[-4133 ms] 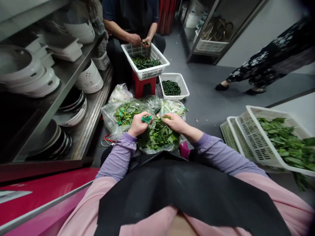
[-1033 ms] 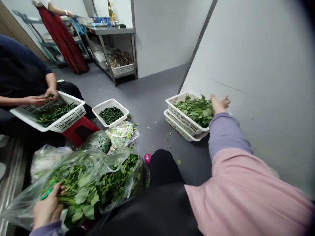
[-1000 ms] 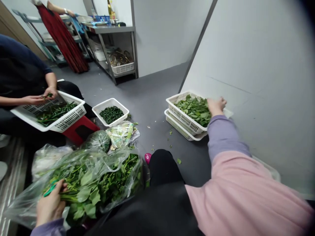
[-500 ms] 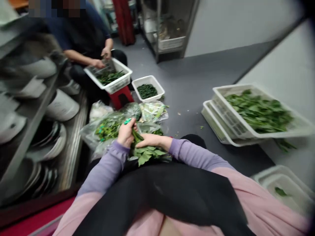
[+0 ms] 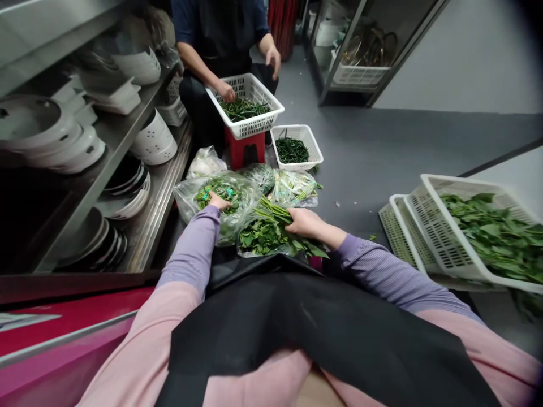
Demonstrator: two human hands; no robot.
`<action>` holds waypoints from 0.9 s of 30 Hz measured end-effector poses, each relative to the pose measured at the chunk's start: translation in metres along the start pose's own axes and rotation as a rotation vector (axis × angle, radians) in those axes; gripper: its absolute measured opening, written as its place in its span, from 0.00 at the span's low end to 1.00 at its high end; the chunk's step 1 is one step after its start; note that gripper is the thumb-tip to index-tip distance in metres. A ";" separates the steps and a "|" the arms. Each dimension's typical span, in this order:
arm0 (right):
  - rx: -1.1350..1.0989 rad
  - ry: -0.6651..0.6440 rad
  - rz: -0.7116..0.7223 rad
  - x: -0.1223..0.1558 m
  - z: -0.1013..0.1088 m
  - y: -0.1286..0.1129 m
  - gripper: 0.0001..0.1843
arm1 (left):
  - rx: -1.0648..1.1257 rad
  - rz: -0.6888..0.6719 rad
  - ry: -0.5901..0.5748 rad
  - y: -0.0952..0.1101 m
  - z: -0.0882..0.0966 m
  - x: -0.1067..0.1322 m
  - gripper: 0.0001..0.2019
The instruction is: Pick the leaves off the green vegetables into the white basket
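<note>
Two hands work low over the floor [image 5: 373, 152], among produce bags.

Right hand [image 5: 302, 221]: fingers clamped on the stems of the greens [image 5: 263, 232]. The greens lie at 12 o'clock, just past the apron [image 5: 305, 328], with the stem ends pointing to 10 o'clock.

Left hand [image 5: 218, 200]: reached into the bag [image 5: 189, 198] at 11 o'clock. Its fingers are hidden among film and trimmings, so I cannot tell if they are apart or together.

Judgement: hold near the stem ends so the leaves hang free and unbruised. Keep the bunch over the plastic so scraps miss the floor.

Room:
- The shelf [image 5: 163, 181] edge is close at 9 o'clock, so there is little elbow space on that side.
- The leaf basket [image 5: 428, 220] sits at 3 o'clock, with bare floor between it and the right hand. That is the open lane.
- The co-worker's basket [image 5: 258, 121] closes off 12 o'clock.
</note>
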State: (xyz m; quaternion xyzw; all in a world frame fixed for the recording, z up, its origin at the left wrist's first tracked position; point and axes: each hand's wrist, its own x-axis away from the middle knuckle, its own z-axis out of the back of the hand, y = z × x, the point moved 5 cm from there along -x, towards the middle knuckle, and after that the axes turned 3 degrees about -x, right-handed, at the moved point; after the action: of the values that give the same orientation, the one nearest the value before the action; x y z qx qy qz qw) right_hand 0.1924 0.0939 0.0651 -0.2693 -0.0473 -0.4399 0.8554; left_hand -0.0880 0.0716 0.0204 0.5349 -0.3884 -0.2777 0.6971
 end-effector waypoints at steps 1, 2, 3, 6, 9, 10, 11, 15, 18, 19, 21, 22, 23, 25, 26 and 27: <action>0.138 0.050 0.013 0.000 0.005 -0.001 0.12 | -0.131 -0.009 0.028 0.002 0.003 0.002 0.32; 0.261 0.097 0.040 0.001 0.009 -0.002 0.12 | -0.267 -0.030 0.052 0.008 0.002 0.007 0.34; 0.365 0.143 0.083 0.002 0.013 -0.005 0.12 | -0.397 -0.084 0.056 0.016 -0.005 0.016 0.34; 0.584 0.237 0.283 0.004 0.021 -0.015 0.10 | -0.582 -0.441 -0.147 0.049 -0.051 0.056 0.29; 0.707 0.242 0.563 0.009 0.020 -0.028 0.14 | -0.509 -0.374 -0.520 0.042 -0.094 0.097 0.24; 0.727 0.244 0.646 0.011 0.019 -0.031 0.15 | -0.443 -0.235 -0.658 0.031 -0.103 0.109 0.21; 0.735 0.254 0.709 0.013 0.018 -0.033 0.15 | -0.348 -0.076 -0.784 0.018 -0.110 0.120 0.19; 0.683 0.352 0.764 0.019 0.013 -0.030 0.15 | 0.082 0.330 -0.940 -0.016 -0.117 0.150 0.21; 0.608 0.473 0.713 0.020 0.009 -0.024 0.19 | 0.194 0.346 -0.806 -0.018 -0.109 0.145 0.23; 0.578 0.512 0.696 0.021 0.008 -0.022 0.20 | 0.217 0.330 -0.763 -0.015 -0.106 0.141 0.24; 0.520 0.560 0.663 0.021 0.006 -0.019 0.20 | 0.271 0.285 -0.690 -0.010 -0.100 0.133 0.25; 0.499 0.566 0.641 0.020 0.004 -0.017 0.19 | 0.293 0.265 -0.658 -0.008 -0.096 0.129 0.26; 0.485 0.563 0.619 0.020 0.003 -0.017 0.18 | 0.305 0.245 -0.621 -0.007 -0.093 0.126 0.27; 0.469 0.560 0.592 0.021 0.000 -0.018 0.16 | 0.269 0.187 -0.528 -0.007 -0.086 0.118 0.27; 0.461 0.571 0.594 0.022 0.000 -0.020 0.17 | 0.222 0.136 -0.475 -0.006 -0.082 0.114 0.26; 0.451 0.589 0.608 0.024 0.001 -0.023 0.17 | 0.164 0.066 -0.419 -0.005 -0.078 0.110 0.25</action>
State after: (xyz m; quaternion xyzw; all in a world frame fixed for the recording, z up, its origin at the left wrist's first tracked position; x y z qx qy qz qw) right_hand 0.1890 0.0660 0.0831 0.0573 0.1837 -0.2062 0.9594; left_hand 0.0377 0.0230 0.0324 0.5073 -0.5634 -0.3274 0.5640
